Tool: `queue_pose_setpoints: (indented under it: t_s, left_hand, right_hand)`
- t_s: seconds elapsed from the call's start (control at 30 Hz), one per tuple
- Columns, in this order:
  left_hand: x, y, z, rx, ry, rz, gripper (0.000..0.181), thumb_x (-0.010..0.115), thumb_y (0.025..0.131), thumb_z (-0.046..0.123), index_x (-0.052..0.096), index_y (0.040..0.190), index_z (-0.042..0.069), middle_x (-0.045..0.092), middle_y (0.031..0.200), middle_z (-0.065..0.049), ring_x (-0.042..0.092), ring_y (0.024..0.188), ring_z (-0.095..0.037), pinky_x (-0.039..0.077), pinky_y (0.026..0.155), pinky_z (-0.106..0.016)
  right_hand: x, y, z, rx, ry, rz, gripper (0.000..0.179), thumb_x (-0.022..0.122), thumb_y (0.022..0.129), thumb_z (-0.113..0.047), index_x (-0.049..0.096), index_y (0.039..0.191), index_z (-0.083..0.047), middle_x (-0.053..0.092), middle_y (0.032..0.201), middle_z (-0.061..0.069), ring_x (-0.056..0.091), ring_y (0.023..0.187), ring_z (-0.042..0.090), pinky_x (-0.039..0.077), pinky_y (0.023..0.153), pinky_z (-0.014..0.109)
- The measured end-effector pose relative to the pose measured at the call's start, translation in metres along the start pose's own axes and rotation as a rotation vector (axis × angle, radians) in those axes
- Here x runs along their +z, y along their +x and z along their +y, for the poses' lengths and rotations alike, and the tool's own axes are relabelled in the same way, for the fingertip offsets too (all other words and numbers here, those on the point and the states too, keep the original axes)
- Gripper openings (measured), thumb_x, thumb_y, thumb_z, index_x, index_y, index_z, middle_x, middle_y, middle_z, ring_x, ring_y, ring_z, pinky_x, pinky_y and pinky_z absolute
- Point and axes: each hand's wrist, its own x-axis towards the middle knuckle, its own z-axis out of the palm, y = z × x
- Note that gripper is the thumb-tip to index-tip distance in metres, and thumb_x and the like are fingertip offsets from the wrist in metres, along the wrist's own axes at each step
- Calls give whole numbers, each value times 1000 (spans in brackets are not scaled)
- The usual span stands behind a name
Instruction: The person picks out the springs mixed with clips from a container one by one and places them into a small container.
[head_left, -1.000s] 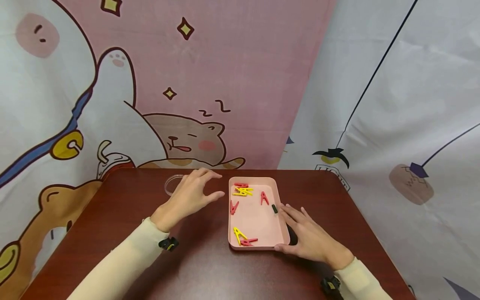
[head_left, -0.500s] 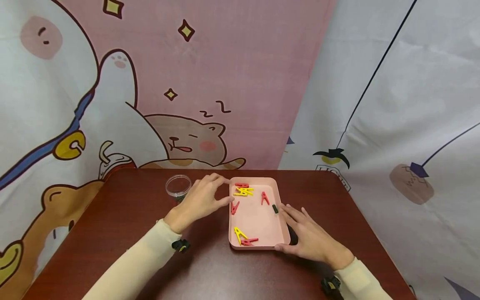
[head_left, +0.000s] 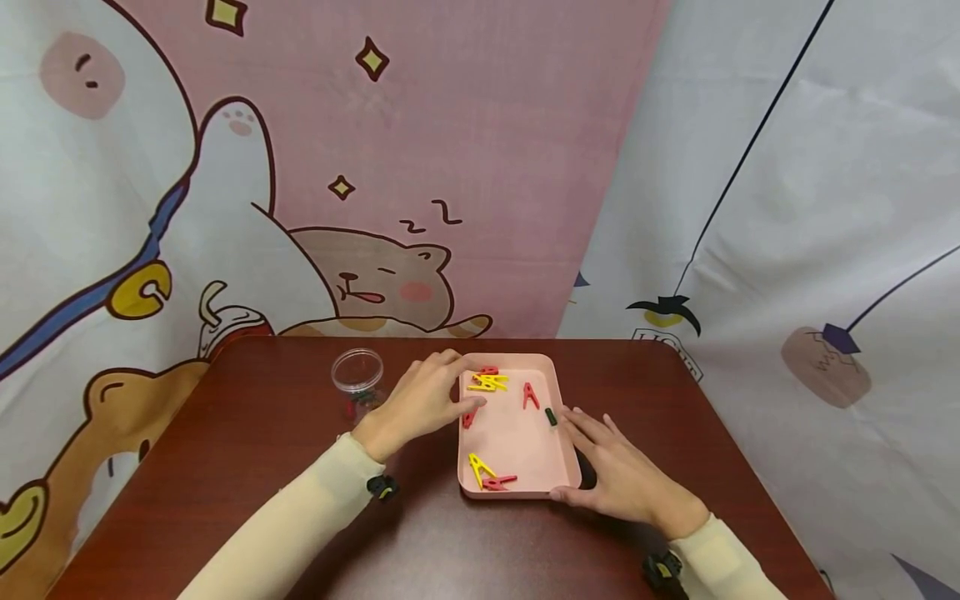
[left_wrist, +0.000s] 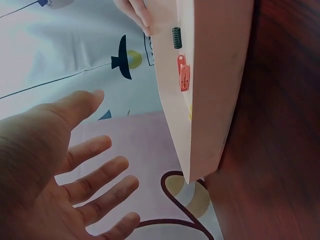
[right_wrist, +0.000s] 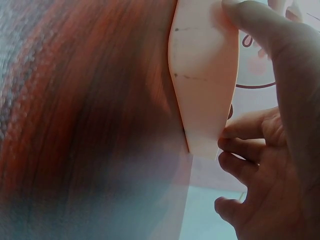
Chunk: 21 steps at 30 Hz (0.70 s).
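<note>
My left hand [head_left: 422, 402] hovers at the left rim of a pink tray [head_left: 510, 446], its fingers spread and nothing held. Below its thumb lies a red clothespin [head_left: 468, 418], partly covered. Yellow clothespins [head_left: 489, 383] and another red clothespin [head_left: 489, 370] cluster at the tray's far end. One more red clothespin [head_left: 530, 396] sits right of them, near a small dark green ridged piece [head_left: 551, 416]. A yellow clothespin [head_left: 480, 471] and a red clothespin [head_left: 498, 482] lie at the near end. My right hand [head_left: 626, 475] rests against the tray's right side, thumb and fingertips touching the rim [right_wrist: 227, 80].
Left of the tray stands a clear round jar [head_left: 357, 375] with small red and green items inside, close behind my left wrist. Brown wooden table [head_left: 420, 542] surrounds both. A printed cloth [head_left: 487, 167] hangs behind the table's far edge.
My left hand has moved right, from near the jar to over the tray's left rim, uncovering the jar. My right hand and the tray have stayed still.
</note>
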Motion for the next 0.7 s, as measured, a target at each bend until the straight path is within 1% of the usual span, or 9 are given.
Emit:
queue_pose_setpoints:
  t_s: [0.07, 0.2, 0.33, 0.47, 0.6, 0.7]
  left_hand:
    - [2, 2, 3, 2, 1, -6, 63, 89, 103, 50, 70, 160, 30, 76, 145, -9, 73, 134, -35, 58, 114, -61]
    - [5, 8, 9, 8, 4, -11, 60, 88, 104, 52, 74, 155, 25, 77, 147, -9, 73, 137, -36, 58, 115, -60]
    - [9, 16, 15, 8, 3, -36, 60, 88, 104, 53, 75, 153, 21, 77, 150, -9, 73, 140, -35, 57, 117, -61]
    - [12, 22, 22, 11, 8, -61, 60, 88, 104, 53, 75, 152, 20, 76, 153, -8, 73, 142, -33, 57, 118, -60]
    - [15, 28, 29, 19, 9, -79, 58, 89, 103, 52, 77, 151, 20, 76, 154, -9, 74, 141, -32, 58, 117, -60]
    - [18, 34, 33, 42, 20, -77, 57, 89, 103, 52, 78, 148, 19, 77, 151, -8, 76, 137, -31, 61, 116, -58]
  right_hand:
    - [0, 0, -1, 4, -1, -4, 123, 80, 90, -88, 46, 179, -9, 43, 189, 12, 40, 176, 41, 28, 139, 79]
    - [-1, 0, -1, 0, -9, 0, 123, 79, 90, -88, 47, 178, -9, 44, 188, 12, 41, 176, 40, 29, 139, 78]
    - [0, -1, 0, -11, -13, 6, 122, 79, 91, -88, 47, 178, -8, 44, 188, 12, 41, 176, 40, 30, 138, 78]
    - [0, 0, 1, -20, -17, 9, 122, 77, 92, -89, 48, 177, -8, 44, 188, 12, 42, 175, 41, 30, 138, 79]
    - [0, 1, 2, -35, -23, 17, 122, 76, 92, -91, 49, 177, -7, 46, 187, 12, 44, 174, 41, 31, 137, 79]
    - [-1, 1, 3, -47, -21, 23, 122, 77, 92, -90, 49, 176, -6, 47, 186, 13, 45, 173, 42, 32, 137, 80]
